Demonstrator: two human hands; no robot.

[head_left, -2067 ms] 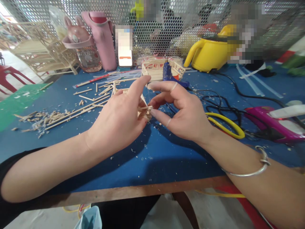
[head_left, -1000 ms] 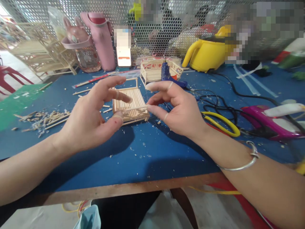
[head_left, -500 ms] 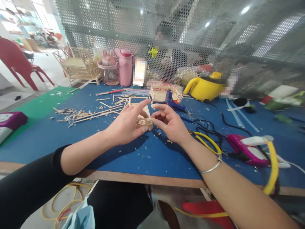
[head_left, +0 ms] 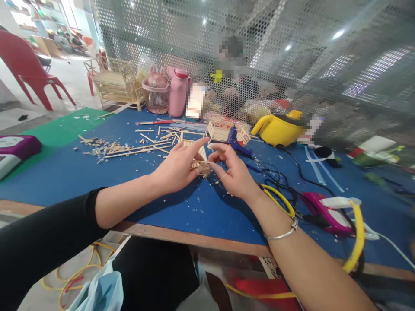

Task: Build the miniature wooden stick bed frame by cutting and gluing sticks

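Note:
My left hand (head_left: 175, 168) is closed around a small model made of thin wooden sticks (head_left: 198, 150), its slatted side facing up and partly hidden by my fingers. A thin wooden stick (head_left: 203, 162) lies across the model's near edge. My right hand (head_left: 234, 169) pinches that stick's right end between thumb and fingers. Just behind the hands are a blue glue gun (head_left: 232, 137) and another small wooden model with railings (head_left: 218, 133). Loose wooden sticks (head_left: 139, 150) and cut scraps are scattered to the left of my left hand.
A pink bottle (head_left: 178, 94), a pink rabbit-eared jar (head_left: 157, 96) and a larger wooden model (head_left: 115, 82) stand at the back left. The yellow pot (head_left: 275, 131) is at the back right. Black cables, yellow-handled pliers (head_left: 281, 199) and a magenta power strip (head_left: 327, 214) lie on the right.
The camera view has shifted and tilted slightly. Both hands stay at the small wooden model with the stick between them; their grips look nearly the same.

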